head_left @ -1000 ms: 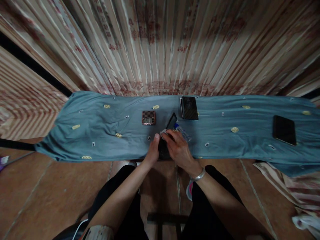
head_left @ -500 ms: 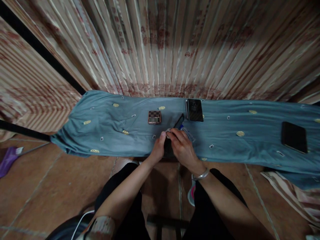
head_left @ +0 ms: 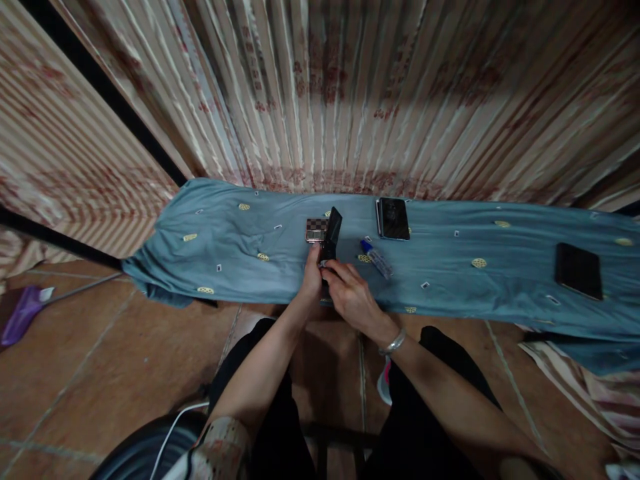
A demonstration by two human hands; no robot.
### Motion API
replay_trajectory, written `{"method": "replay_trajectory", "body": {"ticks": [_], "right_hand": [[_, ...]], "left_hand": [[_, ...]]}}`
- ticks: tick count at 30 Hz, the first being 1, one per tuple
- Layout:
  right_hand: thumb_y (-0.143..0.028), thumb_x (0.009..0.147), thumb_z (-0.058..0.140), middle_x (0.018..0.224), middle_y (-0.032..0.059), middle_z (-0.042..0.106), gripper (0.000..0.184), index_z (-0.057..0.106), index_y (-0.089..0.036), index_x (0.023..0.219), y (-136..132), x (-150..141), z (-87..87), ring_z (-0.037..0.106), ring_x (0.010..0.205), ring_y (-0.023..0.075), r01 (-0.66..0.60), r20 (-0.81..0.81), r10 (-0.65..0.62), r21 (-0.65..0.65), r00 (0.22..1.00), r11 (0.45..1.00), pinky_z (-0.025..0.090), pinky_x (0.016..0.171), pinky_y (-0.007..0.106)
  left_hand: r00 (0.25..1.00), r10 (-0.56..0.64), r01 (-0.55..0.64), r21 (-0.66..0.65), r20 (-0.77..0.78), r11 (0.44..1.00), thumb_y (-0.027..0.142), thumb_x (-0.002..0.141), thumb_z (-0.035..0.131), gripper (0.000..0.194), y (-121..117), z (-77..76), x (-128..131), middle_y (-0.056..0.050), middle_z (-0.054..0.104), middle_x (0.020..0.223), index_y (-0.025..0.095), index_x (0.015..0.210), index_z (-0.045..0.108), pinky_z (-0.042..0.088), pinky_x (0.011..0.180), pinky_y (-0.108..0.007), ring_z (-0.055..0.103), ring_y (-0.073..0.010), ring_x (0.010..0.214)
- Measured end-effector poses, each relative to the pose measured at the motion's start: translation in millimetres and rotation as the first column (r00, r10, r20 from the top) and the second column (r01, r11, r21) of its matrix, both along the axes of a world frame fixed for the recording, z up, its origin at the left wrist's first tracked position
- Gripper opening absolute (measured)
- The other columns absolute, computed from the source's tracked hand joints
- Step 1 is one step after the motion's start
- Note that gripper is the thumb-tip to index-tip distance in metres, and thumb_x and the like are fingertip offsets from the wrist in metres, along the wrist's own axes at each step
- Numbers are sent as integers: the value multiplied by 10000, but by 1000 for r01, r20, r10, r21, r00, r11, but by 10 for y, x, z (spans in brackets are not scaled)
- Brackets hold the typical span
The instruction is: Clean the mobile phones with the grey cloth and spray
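My left hand point(head_left: 313, 275) is closed around a black, flat, hinged object point(head_left: 333, 230), whose upper leaf stands tilted up; its kind is unclear. My right hand point(head_left: 353, 293), with a silver bangle at the wrist, has its fingers bent together at the lower part of that object. A small whitish bit shows at its fingertips, too small to name. Just behind the hinged object lies a checkered case point(head_left: 315, 229) with a small display-like panel, partly covered. Right of my hands, a clear tube with a blue cap point(head_left: 377, 259) lies on the cloth.
A blue-green patterned cloth point(head_left: 445, 267) covers the long narrow surface. Dark tablet-like devices point(head_left: 394, 219) lie stacked at the back, and a black flat case point(head_left: 579, 270) lies far right. Behind hangs a striped curtain point(head_left: 320, 100). A purple dustpan-like thing point(head_left: 23, 315) is on the floor left.
Both hands have moved slightly left and away from me. The black hinged object now stands in front of the checkered case, and the blue-capped tube is fully uncovered.
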State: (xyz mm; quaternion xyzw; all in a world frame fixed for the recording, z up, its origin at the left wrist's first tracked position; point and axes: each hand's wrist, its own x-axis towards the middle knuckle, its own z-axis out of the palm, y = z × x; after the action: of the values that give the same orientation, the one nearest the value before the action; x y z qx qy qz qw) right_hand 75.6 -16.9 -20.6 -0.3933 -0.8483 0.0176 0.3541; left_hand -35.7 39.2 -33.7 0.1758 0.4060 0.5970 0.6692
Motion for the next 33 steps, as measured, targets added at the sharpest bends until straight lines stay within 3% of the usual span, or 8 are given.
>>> {"method": "replay_trajectory", "body": {"ticks": [3,7,12,17,22,26,29,33], "right_hand": [[-91,1002,405,1252,164,705,393,729,-129,1220,11,-44,26,659,1119,269,10,11,-10,1,1000,1000,588,1033,447],[-82,997,408,1263,151,708,409,733,-166,1231,42,-76,62,661,1134,264,6,21,-5,-44,1000,999,588,1037,466],[-73,995,414,1279,146,703,418,723,-170,1259,9,-73,103,650,1156,261,-34,41,37,-64,998,997,599,1025,463],[-72,999,421,1320,149,687,448,694,-185,1334,-89,-12,132,640,1206,265,-86,43,88,-34,995,996,598,1042,464],[-88,1016,450,1319,121,714,412,696,-178,1333,-112,78,154,646,1203,254,-143,34,141,60,989,988,590,1072,457],[-88,1019,461,1340,108,717,412,698,-198,1337,-127,135,174,627,1255,250,-164,60,162,21,985,986,574,1109,474],[-100,1025,467,1338,104,723,389,709,-186,1317,-139,175,186,636,1236,254,-150,90,147,25,985,988,585,1095,465],[-92,1022,465,1329,109,728,383,714,-171,1303,-141,227,172,630,1233,253,-143,86,139,37,987,989,588,1093,461]], "left_hand": [[998,56,-55,-73,7,996,407,930,545,323,-5,102,-9,45,572,585,198,685,568,439,597,-239,535,-103,546],[996,80,-76,-116,33,990,284,898,567,237,-9,155,-49,54,556,572,191,680,549,412,579,-219,507,-86,517],[995,77,-70,-125,55,990,207,821,697,148,-13,163,-158,63,582,614,190,740,573,404,584,-211,524,-81,535],[999,34,-33,-123,13,992,216,876,666,113,-37,200,-268,29,645,648,174,778,628,425,585,-232,574,-104,570],[998,-52,55,-146,25,988,359,980,519,331,-126,237,-248,-51,709,704,146,789,686,520,656,-278,636,-148,597],[996,-73,82,-191,56,978,365,1031,370,463,-165,295,-199,-73,712,682,156,779,698,558,677,-278,704,-182,684],[995,-79,88,-173,60,981,335,1032,328,486,-153,336,-199,-75,720,682,148,792,707,551,651,-270,708,-180,680],[995,-48,60,-132,91,989,280,975,392,390,-118,360,-226,-78,733,705,117,832,716,539,650,-264,680,-169,625]]}}
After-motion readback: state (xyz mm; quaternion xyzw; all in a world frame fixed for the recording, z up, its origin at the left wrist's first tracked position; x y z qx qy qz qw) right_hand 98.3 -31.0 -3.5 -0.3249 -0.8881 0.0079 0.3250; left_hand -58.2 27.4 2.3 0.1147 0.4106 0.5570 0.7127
